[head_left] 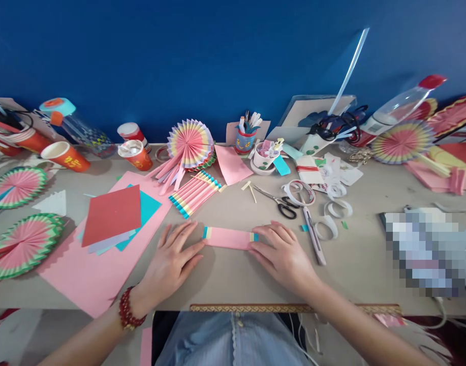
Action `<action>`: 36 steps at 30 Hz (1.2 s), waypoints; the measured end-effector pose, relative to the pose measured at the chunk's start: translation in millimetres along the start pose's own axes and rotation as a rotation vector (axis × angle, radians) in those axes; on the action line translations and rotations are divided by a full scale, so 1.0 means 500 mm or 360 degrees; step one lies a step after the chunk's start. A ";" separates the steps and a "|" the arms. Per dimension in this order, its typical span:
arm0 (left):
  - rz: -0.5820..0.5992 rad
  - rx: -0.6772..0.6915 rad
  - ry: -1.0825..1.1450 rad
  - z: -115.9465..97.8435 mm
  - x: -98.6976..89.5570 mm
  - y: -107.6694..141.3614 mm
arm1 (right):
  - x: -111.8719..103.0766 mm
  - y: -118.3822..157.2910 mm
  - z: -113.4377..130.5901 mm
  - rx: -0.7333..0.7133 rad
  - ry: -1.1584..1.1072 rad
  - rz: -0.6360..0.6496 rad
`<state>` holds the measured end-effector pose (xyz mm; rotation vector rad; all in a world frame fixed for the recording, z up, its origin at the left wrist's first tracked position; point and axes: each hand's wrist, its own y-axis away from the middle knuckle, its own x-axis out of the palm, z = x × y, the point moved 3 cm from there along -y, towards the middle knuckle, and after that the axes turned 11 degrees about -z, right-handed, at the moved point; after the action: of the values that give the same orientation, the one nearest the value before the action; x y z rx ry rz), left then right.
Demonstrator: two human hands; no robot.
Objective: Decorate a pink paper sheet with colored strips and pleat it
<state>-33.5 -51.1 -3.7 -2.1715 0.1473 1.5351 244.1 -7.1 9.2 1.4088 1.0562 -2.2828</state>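
A pink folded paper strip (229,238) with yellow and blue bands at its ends lies flat on the table before me. My left hand (176,251) is open, palm down, its fingers spread and one fingertip at the strip's left end. Over the right end rests my right hand (281,250), also open, with fingers stretched out and their tips touching the paper. Just behind my left hand lies a pleated paper bundle (196,193) in pink, yellow and blue. To the right of my right hand is a utility knife (314,236).
Scissors (282,202) and a tape roll (299,193) lie behind my right hand. At left, a red paper sheet (113,214) tops a stack on a large pink sheet (91,274). Paper fans (190,145), cups (135,154) and a bottle (400,107) line the blue wall.
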 end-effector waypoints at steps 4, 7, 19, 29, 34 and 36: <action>-0.0026 -0.0005 0.0091 -0.007 0.000 -0.021 | 0.027 -0.034 0.016 -0.0008 -0.0056 0.0187; -0.0086 -0.0058 0.0195 -0.009 0.005 -0.030 | 0.040 -0.044 0.023 0.0004 -0.0144 0.0291; -0.0221 -0.0543 0.1132 -0.047 0.013 -0.027 | 0.015 -0.023 0.043 0.0386 -0.0783 -0.0027; -0.0491 0.0318 0.0364 -0.115 -0.049 -0.105 | -0.030 -0.030 0.049 0.0294 -0.0563 -0.0525; -0.0508 0.0554 -0.0068 -0.121 -0.046 -0.105 | -0.058 -0.024 0.050 -0.0138 -0.0281 -0.0520; -0.0501 0.0590 -0.0125 -0.121 -0.034 -0.101 | -0.049 -0.018 0.048 -0.0230 -0.0196 -0.0465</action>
<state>30.2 -35.7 43.6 -1.7474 0.0550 1.2953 235.1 -21.2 40.8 1.1042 1.4341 -2.3942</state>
